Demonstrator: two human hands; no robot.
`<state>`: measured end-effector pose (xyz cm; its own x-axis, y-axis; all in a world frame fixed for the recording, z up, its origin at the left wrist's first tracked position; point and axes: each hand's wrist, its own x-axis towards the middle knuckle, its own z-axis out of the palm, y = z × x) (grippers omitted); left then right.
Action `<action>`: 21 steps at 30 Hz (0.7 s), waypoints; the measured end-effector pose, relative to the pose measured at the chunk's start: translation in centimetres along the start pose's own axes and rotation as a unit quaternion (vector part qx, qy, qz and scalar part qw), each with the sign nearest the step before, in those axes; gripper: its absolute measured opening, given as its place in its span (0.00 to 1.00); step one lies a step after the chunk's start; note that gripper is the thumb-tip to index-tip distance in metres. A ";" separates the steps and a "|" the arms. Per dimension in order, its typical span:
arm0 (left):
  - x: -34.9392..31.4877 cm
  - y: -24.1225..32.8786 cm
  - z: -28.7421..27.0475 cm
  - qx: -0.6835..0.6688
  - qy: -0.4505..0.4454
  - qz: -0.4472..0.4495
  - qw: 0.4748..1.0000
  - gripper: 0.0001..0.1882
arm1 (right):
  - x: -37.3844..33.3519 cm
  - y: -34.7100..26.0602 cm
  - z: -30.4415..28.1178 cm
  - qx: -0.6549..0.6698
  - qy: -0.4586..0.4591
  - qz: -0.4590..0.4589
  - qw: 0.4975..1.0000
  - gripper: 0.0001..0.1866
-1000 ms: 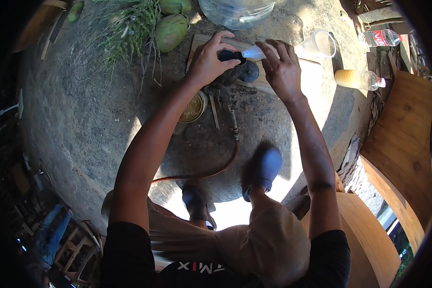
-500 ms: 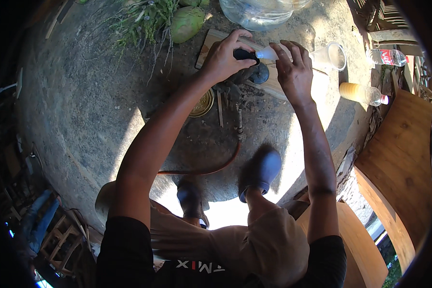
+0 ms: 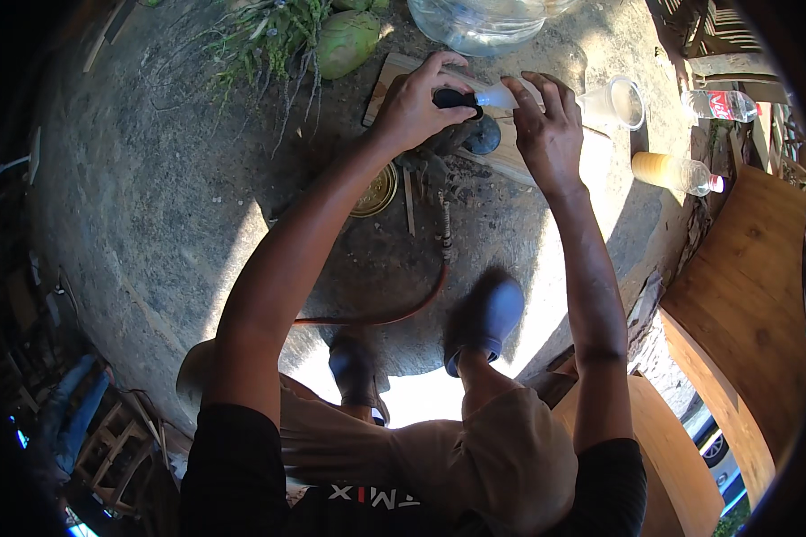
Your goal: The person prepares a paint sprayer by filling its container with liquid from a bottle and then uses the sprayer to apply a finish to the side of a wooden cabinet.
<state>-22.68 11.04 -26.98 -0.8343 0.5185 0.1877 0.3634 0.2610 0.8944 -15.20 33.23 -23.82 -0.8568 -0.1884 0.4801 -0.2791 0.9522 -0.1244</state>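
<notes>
Two bare hands work near the top of the view, apart from each other but joined by what they hold. The left hand (image 3: 410, 106) curls its thumb and fingers around a small black cup-like piece (image 3: 452, 100), tilted so that its rim faces right. The right hand (image 3: 551, 136) pinches a translucent white tube (image 3: 496, 97) in its fingertips, and the narrow end points left, at the black piece's rim; whether the two touch I cannot tell. Both things are over a wooden board (image 3: 385, 84), where a rounded blue-grey object (image 3: 482, 137) sits just below the tube.

Beyond the right fingers a clear plastic cup (image 3: 625, 103) lies on its side. Nearer the person are a round gold-coloured tin (image 3: 378, 191), partly behind the left forearm, a thin wooden stick (image 3: 409, 204) and an orange-brown hose (image 3: 434, 294) with a metal fitting.

Farther out, a large clear container (image 3: 479, 27) stands above the board, green coconuts (image 3: 347, 45) and stringy stalks (image 3: 273, 43) lie up left, and two plastic bottles (image 3: 673, 172) lie at right, one holding something yellowish.
</notes>
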 end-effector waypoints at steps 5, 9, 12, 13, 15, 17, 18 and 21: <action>0.2 0.1 -0.3 0.007 -0.007 0.004 1.000 0.18 | -0.4 0.2 0.1 0.050 -0.007 0.032 0.998 0.27; 0.8 0.1 -1.3 0.078 -0.043 0.014 0.996 0.29 | -1.3 0.6 0.5 0.114 -0.009 0.096 0.989 0.28; 1.6 -0.1 -2.1 0.226 -0.106 0.129 0.960 0.36 | -2.3 0.9 0.8 0.121 -0.001 0.124 0.985 0.29; 1.9 -0.2 -2.1 0.282 -0.121 0.172 0.936 0.34 | -2.7 1.0 0.8 0.120 0.002 0.131 0.984 0.29; 2.5 -0.2 -2.1 0.382 -0.153 0.253 0.876 0.34 | -3.4 1.2 0.9 0.112 0.007 0.142 0.984 0.28; 3.2 -0.2 -1.9 0.407 -0.182 0.276 0.852 0.35 | -3.9 1.3 0.9 0.102 0.009 0.147 0.984 0.28; 3.5 -0.1 -1.7 0.426 -0.205 0.276 0.837 0.35 | -4.2 1.5 0.8 0.099 0.004 0.155 0.983 0.28; 4.2 0.5 -1.4 0.433 -0.248 0.273 0.823 0.36 | -5.0 1.6 0.5 0.097 0.008 0.164 0.982 0.29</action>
<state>-26.60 12.23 -25.16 -0.2553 0.9632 0.0842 0.9658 0.2500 0.0681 -11.62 35.60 -26.85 -0.9082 0.1254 0.3994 -0.0678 0.8974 -0.4359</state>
